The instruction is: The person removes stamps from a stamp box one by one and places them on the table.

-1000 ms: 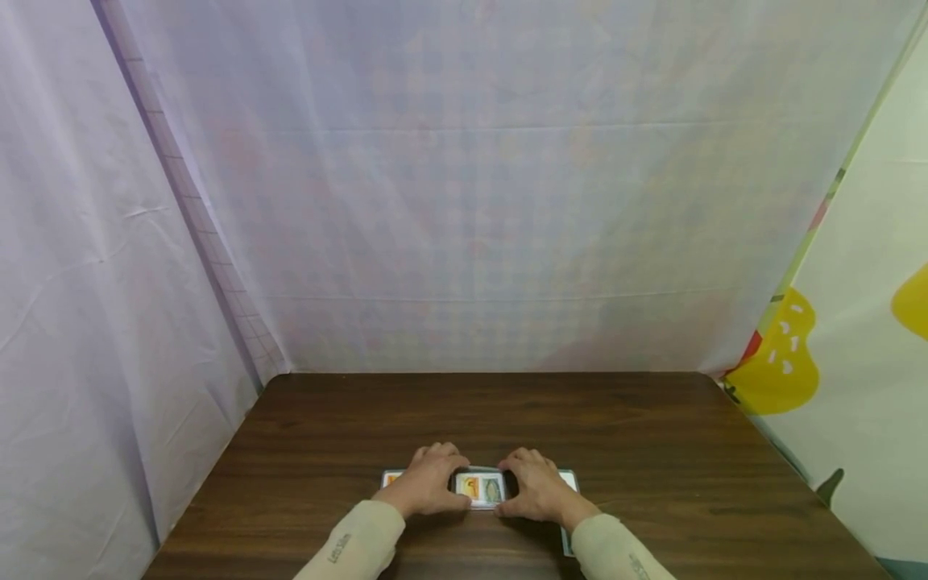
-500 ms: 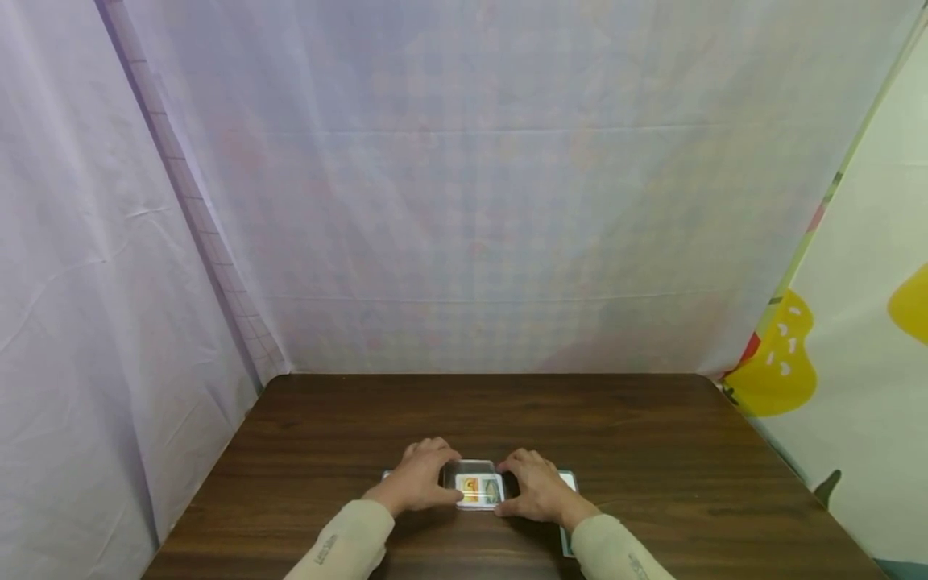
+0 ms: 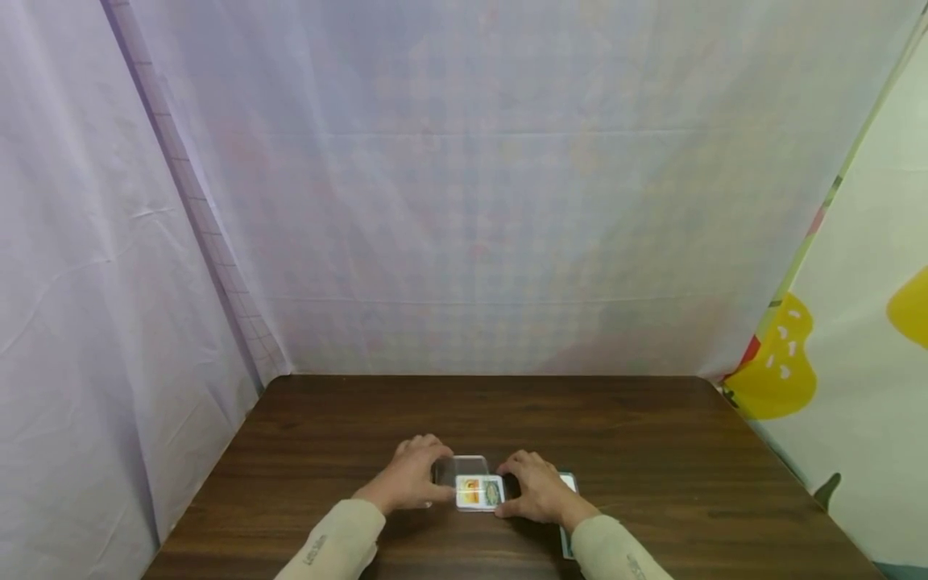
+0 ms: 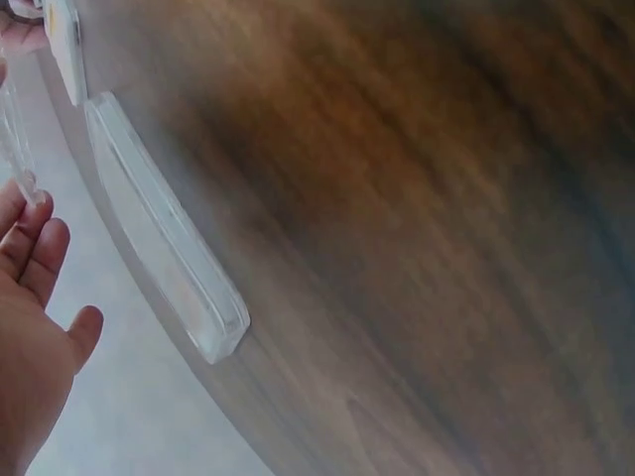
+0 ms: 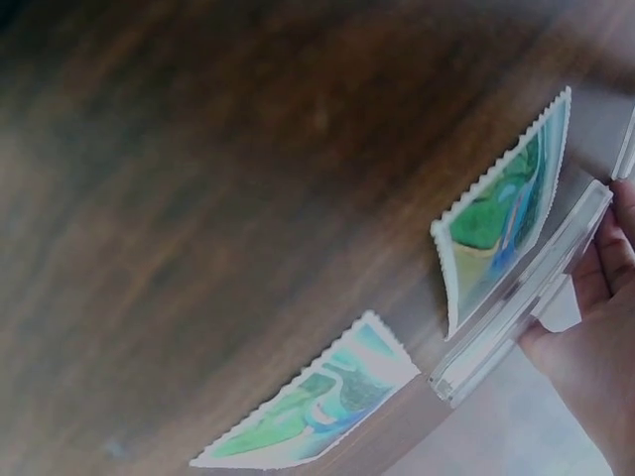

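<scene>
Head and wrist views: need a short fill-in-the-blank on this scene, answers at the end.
1. Of the left hand and the right hand, the transparent cover is in the ____ one.
2. The case with pictures is in the ____ one.
3. In the right wrist view, loose jagged-edged cards number ____.
4. The tabletop is ____ in colour.
Missing words: left; right; two; brown.

A brown wood-grain table [image 3: 464, 411] carries a clear plastic case [image 4: 164, 223] and two scalloped-edged picture cards [image 5: 496, 218].

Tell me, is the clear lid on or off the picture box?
Off: the left hand holds the clear lid askew, poking out past the left side of the box. I can't tell whether they touch.
</scene>
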Available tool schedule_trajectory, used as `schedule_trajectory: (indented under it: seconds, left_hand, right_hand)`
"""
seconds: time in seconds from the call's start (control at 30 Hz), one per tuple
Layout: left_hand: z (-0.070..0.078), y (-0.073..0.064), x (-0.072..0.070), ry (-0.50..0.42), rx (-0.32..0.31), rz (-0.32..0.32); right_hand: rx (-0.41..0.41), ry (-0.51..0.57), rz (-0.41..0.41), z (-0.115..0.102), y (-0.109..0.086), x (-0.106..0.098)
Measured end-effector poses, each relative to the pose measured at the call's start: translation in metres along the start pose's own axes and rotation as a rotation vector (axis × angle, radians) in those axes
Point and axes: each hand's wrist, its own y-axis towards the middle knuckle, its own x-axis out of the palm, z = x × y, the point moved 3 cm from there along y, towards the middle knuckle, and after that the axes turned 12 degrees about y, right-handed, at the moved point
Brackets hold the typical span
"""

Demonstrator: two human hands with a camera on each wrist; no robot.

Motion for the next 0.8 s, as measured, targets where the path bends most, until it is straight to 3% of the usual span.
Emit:
schedule_trajectory:
  seconds: [0.13, 0.5, 0.8]
  left_hand:
    - [-0.004, 0.003, -0.002, 0.011, 0.009, 0.021]
    - [-0.013, 0.015, -0.004, -0.016, -0.023, -0.040]
    - [-0.017, 0.027, -0.002, -0.030, -0.028, -0.024]
  right_hand:
    - [-0.002, 0.005, 0.002, -0.001, 0.000, 0.000]
    - [0.004, 0.003, 0.000, 0.000, 0.001, 0.002]
    - [0.017, -0.001, 0.002, 0.003, 0.001, 0.002]
